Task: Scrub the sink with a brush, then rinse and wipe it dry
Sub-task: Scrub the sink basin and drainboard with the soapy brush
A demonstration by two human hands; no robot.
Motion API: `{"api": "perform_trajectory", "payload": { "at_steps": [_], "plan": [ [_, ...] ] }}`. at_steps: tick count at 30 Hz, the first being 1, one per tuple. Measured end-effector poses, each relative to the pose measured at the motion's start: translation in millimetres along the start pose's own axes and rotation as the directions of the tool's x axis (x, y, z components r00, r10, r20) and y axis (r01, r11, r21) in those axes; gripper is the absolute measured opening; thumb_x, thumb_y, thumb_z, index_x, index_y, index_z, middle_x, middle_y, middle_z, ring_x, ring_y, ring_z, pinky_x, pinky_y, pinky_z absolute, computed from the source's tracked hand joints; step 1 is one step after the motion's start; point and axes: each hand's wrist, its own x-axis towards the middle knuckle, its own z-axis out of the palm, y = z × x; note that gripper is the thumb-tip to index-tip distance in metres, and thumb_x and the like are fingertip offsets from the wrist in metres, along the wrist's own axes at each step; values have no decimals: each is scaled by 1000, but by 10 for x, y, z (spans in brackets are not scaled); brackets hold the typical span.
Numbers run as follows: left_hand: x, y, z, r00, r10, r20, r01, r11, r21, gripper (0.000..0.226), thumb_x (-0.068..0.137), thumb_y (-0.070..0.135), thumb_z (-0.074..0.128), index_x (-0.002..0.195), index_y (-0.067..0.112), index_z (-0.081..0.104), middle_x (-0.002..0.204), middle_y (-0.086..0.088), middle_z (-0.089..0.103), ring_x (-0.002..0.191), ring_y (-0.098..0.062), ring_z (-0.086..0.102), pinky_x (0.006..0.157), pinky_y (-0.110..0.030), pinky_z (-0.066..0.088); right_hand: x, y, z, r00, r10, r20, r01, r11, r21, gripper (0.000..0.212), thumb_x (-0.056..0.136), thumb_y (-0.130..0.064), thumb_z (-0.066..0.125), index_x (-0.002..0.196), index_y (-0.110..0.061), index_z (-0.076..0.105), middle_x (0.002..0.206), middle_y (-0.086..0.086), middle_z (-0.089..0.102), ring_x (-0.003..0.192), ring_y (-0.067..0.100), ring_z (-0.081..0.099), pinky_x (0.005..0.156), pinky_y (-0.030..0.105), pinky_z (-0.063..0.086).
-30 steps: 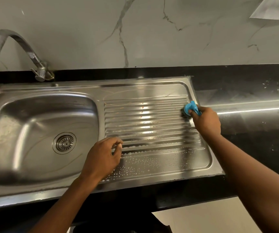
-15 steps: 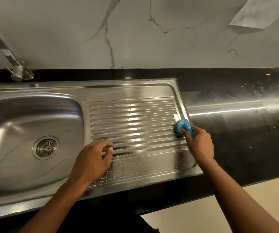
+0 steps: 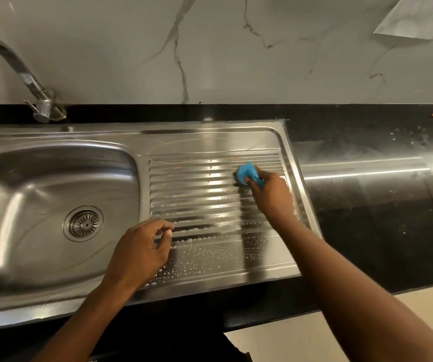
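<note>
- Right hand grasps the small blue plastic scrub brush, pressed to the ribbed drainboard of the stainless steel sink, near its right edge. Left hand is loosely curled and grasps nothing, at the drainboard's near left corner.
- Step, I judge: scrubbing — rinsing and wiping are not begun. Next calls for strokes along the ribs toward the white suds.
- Deep basin holds only its round drain strainer.
- Beyond — curved metal tap and black table.
</note>
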Motion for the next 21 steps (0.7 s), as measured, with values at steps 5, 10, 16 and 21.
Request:
{"api": "perform_trajectory", "payload": {
  "at_steps": [5,10,16,21],
  "plan": [
    [41,32,-8,1000,-6,-15,6,1000,-13,12,98,22,67,102,28,75,99,19,73,93,2,66,81,-25,56,-235,75,42,992,-110,70,114,992,-59,51,100,-49,62,148,-31,55,98,-6,74,71,6,64,62,25,53],
    [46,-27,-29,1000,-20,-21,20,1000,-10,12,98,24,66,103,31,75,100,21,72,93,2,67,80,-19,53,17,521,-454,1000,19,-8,-20,987,-159,46,100,-51,62,137,-24,64,89,-6,67,68,-2,57,54,20,41],
    [0,-112,-100,999,-22,-25,22,1000,10,11,98,27,65,103,31,73,98,19,73,92,0,68,83,-28,59,318,434,-406,983,148,-105,-152,988,-31,46,99,-48,65,135,-20,67,109,4,76,75,8,59,58,22,39],
    [-15,-151,-139,998,-37,-43,37,999,-3,10,97,24,66,101,28,74,96,15,75,90,-4,70,79,-32,61,94,-130,37,999,39,13,-39,999,8,35,101,-43,63,130,-23,69,85,-10,70,67,4,64,55,21,45]
  ]
}}
